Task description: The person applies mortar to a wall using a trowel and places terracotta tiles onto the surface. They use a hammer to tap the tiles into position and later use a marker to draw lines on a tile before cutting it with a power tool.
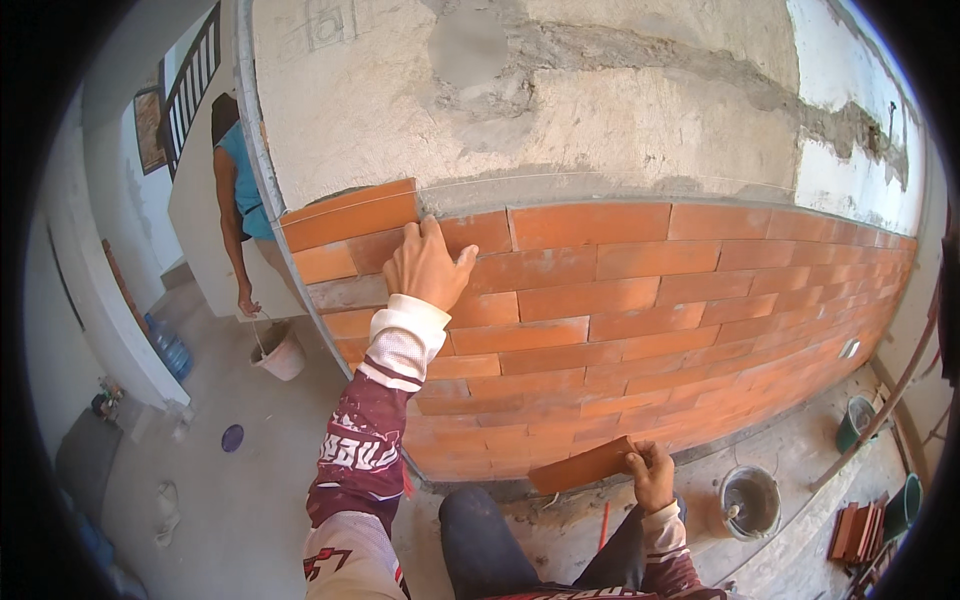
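My left hand [428, 264] is open against the orange brick tiles on the wall [642, 310], fingertips at the upper row beside the right end of a raised tile [350, 212] at the top left. A thin white string [555, 173] runs across above the tiled area. My right hand [652, 470] holds a loose orange tile [578, 468] low in front of the wall, between thumb and fingers, above my knees. Bare grey plaster [640, 115] covers the upper wall, with rough cement patches.
A co-worker [237, 185] at left holds a bucket [280, 363] by a cord. A water jug [168, 350] stands behind. Right of my legs are a mortar bucket [750, 500], green buckets [903, 508], stacked tiles [855, 530] and a slanting pole [885, 410].
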The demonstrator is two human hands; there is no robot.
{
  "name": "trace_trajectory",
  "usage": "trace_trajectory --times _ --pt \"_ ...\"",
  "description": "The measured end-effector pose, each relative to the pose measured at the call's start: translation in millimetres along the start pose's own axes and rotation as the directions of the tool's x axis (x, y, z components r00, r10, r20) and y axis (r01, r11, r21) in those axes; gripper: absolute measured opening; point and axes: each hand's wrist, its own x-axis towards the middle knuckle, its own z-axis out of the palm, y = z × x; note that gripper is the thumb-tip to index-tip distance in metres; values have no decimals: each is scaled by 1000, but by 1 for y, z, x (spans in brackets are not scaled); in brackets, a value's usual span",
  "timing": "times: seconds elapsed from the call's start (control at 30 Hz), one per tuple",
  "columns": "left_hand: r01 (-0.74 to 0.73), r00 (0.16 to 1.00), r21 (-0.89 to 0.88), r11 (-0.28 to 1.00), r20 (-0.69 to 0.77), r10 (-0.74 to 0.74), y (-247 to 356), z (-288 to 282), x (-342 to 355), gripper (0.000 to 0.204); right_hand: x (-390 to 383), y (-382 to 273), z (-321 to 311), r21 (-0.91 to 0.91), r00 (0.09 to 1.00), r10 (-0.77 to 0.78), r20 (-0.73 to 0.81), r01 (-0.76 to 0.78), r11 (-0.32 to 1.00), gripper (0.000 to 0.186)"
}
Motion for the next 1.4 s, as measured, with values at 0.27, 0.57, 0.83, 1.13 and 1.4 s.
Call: trace_trajectory --times 0.27,0.57,0.83,1.13,1.4 --pt "-37 997 -71 997 68 42 -8 6 13 71 -3 -6 -6 28 999 -14 -37 15 999 18" --pt "-14 1000 78 997 -6 14 1 5 3 90 -12 3 -14 45 996 88 -36 -86 995 19" --pt "-140 988 492 860 17 151 -4 5 4 96 -15 5 -21 27 999 37 -38 -36 999 21" --pt "-181 983 568 803 70 172 -2 4 10 98 -7 8 -20 29 999 42 -16 -41 999 22" --pt "-159 987 383 910 83 137 -5 1 19 101 -7 5 -19 58 999 46 -1 -46 997 21"
